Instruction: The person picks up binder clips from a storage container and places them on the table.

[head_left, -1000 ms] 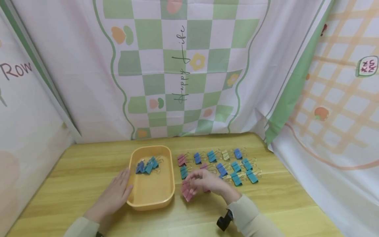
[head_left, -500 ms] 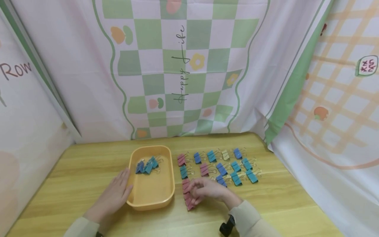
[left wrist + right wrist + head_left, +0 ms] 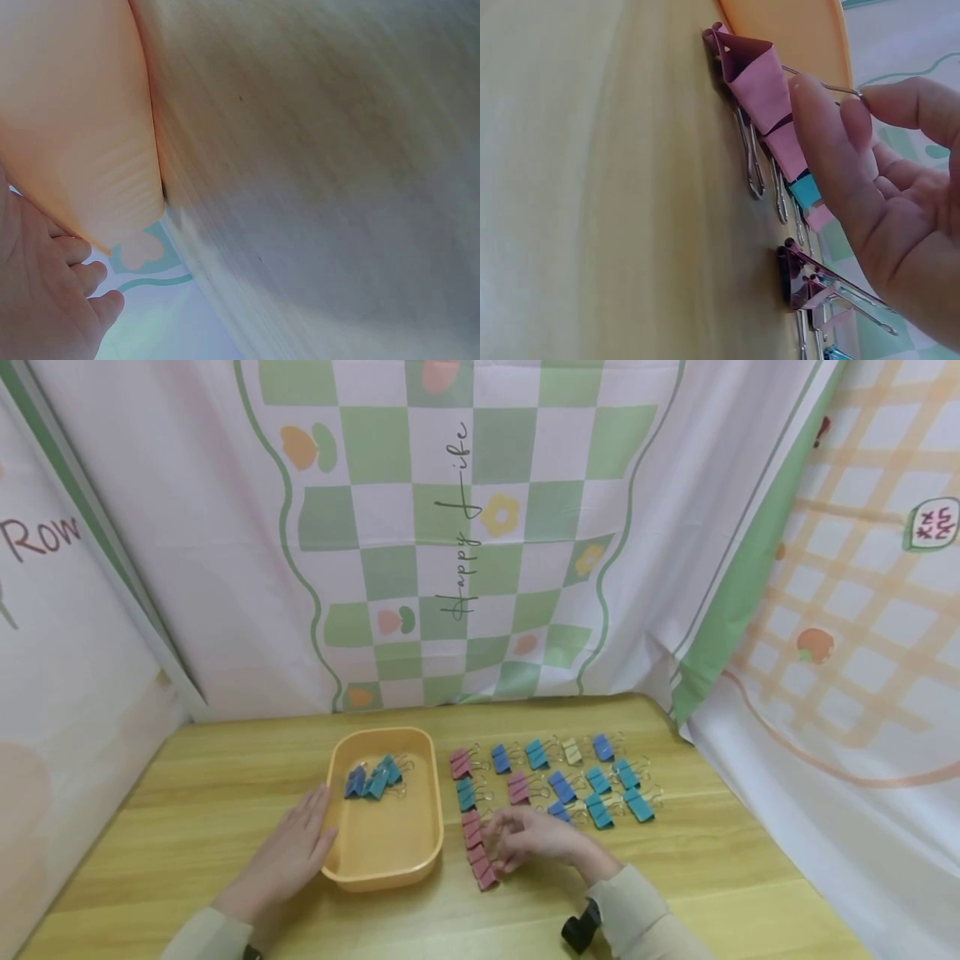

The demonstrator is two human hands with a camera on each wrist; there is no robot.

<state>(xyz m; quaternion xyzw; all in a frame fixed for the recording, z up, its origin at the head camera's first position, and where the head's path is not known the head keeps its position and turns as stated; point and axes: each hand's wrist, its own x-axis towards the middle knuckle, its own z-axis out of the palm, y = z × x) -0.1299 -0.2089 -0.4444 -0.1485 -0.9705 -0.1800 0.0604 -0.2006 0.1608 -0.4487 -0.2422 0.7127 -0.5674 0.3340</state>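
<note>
My left hand (image 3: pixel 288 852) lies with straight fingers along the left side of the yellow plastic tray (image 3: pixel 390 860); its fingers also touch the tray wall (image 3: pixel 82 127) in the left wrist view. Several blue and teal binder clips (image 3: pixel 378 778) lie in the tray's far half. My right hand (image 3: pixel 536 839) pinches a wire handle of the nearest pink binder clip (image 3: pixel 483 870), right of the tray. That clip (image 3: pixel 757 82) lines up close to another pink clip (image 3: pixel 785 148) in the right wrist view. A further dark pink clip (image 3: pixel 804 277) sits beneath the hand, hidden in the head view.
Rows of binder clips stand right of the tray: a teal clip (image 3: pixel 466 795), a pink clip (image 3: pixel 519 787), a yellow clip (image 3: pixel 572 752) and several blue and teal ones. The wooden table (image 3: pixel 247 760) ends at a checkered curtain (image 3: pixel 465 568).
My right hand has moved toward me and slightly right, bringing the pink clip to the near end of the left column. The left hand and tray stay where they were.
</note>
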